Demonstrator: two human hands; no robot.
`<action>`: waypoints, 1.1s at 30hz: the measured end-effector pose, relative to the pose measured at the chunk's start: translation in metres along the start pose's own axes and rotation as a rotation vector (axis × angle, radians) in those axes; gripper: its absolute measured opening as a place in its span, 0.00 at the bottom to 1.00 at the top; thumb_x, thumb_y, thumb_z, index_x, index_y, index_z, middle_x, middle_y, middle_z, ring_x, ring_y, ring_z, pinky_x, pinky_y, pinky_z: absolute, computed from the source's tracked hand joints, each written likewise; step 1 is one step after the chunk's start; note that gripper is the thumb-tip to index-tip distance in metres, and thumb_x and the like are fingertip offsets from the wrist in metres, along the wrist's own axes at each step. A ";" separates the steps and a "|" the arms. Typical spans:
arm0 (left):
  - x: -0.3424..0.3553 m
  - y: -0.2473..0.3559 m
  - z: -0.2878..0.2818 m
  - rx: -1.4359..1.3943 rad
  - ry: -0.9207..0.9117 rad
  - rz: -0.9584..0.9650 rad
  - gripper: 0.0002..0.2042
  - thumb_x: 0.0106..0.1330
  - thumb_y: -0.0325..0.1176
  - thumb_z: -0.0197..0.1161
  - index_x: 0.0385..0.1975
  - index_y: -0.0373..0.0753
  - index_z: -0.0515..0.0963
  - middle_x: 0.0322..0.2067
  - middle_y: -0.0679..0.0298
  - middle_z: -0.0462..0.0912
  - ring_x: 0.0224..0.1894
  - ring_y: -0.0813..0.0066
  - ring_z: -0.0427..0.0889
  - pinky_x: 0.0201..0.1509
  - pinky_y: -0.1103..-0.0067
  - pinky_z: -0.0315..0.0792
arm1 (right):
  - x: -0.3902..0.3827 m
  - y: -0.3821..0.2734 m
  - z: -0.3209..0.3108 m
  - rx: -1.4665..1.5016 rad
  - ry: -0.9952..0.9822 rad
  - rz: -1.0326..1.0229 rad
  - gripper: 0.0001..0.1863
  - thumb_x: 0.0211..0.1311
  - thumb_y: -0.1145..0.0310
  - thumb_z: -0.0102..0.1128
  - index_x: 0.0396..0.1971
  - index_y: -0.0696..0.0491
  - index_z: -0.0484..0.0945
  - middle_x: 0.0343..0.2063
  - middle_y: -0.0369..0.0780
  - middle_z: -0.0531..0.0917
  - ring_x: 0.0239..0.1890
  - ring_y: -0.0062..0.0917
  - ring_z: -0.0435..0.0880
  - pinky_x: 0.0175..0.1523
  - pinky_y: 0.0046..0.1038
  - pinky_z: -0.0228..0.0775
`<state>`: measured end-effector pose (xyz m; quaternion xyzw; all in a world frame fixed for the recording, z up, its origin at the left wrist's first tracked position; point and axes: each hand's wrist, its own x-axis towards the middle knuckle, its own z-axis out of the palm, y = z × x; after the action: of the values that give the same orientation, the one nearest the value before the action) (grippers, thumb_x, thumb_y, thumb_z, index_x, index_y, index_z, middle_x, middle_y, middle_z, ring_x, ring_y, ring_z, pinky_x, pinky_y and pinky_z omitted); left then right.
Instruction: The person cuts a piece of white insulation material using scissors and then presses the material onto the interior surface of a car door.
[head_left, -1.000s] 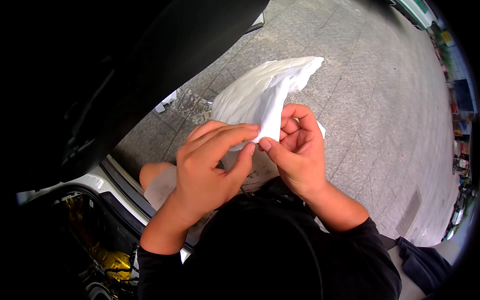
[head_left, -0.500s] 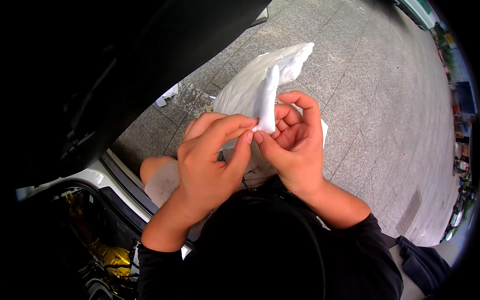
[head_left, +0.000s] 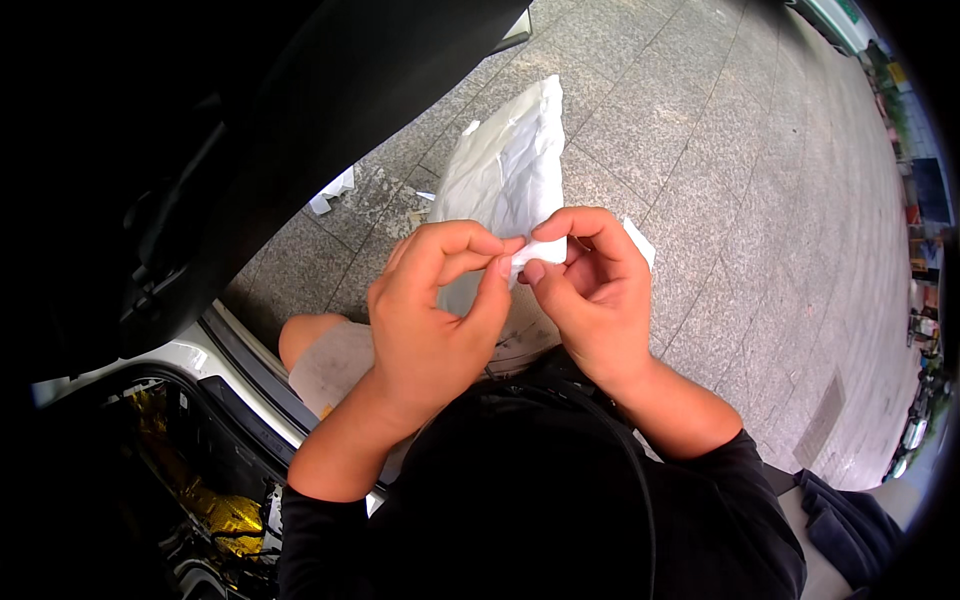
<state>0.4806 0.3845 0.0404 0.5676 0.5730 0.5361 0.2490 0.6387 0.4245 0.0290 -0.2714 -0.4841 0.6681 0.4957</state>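
A thin, whitish, slightly see-through sheet [head_left: 500,160] stretches away from me above the paving, its right edge crumpled. I cannot tell whether it is plastic or fabric. Its near end is bunched between my hands. My left hand [head_left: 430,305] pinches that end between thumb and fingertips. Close beside it, my right hand [head_left: 605,290] closes thumb and index finger on the same bunched edge, other fingers curled behind. The fingertips of both hands almost meet. Part of the sheet's lower portion is hidden behind my left hand.
A large dark panel [head_left: 300,120] hangs over the upper left. Below it is a white vehicle body edge [head_left: 200,350] with gold foil [head_left: 235,515] inside. White scraps [head_left: 335,188] lie on the grey stone paving [head_left: 720,220]. Dark blue cloth [head_left: 850,530] is at lower right.
My right index finger has come down from a raised position onto the sheet. The upright roll along the edge has opened out, and the far end has swung left.
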 end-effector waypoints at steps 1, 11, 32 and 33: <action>-0.001 0.000 0.001 -0.013 0.001 -0.012 0.08 0.64 0.21 0.70 0.39 0.37 0.78 0.36 0.60 0.93 0.39 0.68 0.88 0.51 0.74 0.76 | 0.000 0.000 -0.001 0.050 -0.005 0.009 0.18 0.66 0.92 0.55 0.53 0.60 0.73 0.51 0.42 0.78 0.56 0.23 0.84 0.54 0.22 0.78; 0.003 -0.001 -0.002 -0.094 0.018 -0.035 0.07 0.66 0.19 0.68 0.41 0.34 0.78 0.38 0.57 0.92 0.41 0.74 0.91 0.48 0.79 0.79 | 0.004 0.001 0.007 0.167 0.058 0.048 0.18 0.68 0.90 0.58 0.55 0.61 0.73 0.46 0.41 0.82 0.50 0.21 0.84 0.55 0.22 0.78; 0.018 0.001 -0.022 0.293 -0.074 0.240 0.05 0.57 0.25 0.73 0.32 0.40 0.85 0.33 0.66 0.87 0.35 0.64 0.81 0.41 0.72 0.73 | 0.009 0.010 0.008 0.167 0.044 0.047 0.13 0.65 0.91 0.55 0.44 0.58 0.73 0.43 0.39 0.77 0.44 0.22 0.82 0.51 0.25 0.76; 0.017 0.001 -0.021 0.290 -0.069 0.238 0.05 0.58 0.25 0.73 0.32 0.39 0.85 0.33 0.65 0.87 0.35 0.63 0.81 0.41 0.72 0.73 | 0.010 0.010 0.009 0.158 0.054 0.058 0.13 0.65 0.91 0.55 0.44 0.58 0.73 0.43 0.39 0.77 0.45 0.22 0.82 0.51 0.24 0.76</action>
<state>0.4584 0.3933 0.0534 0.6794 0.5641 0.4540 0.1189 0.6234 0.4296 0.0244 -0.2632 -0.4085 0.7107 0.5087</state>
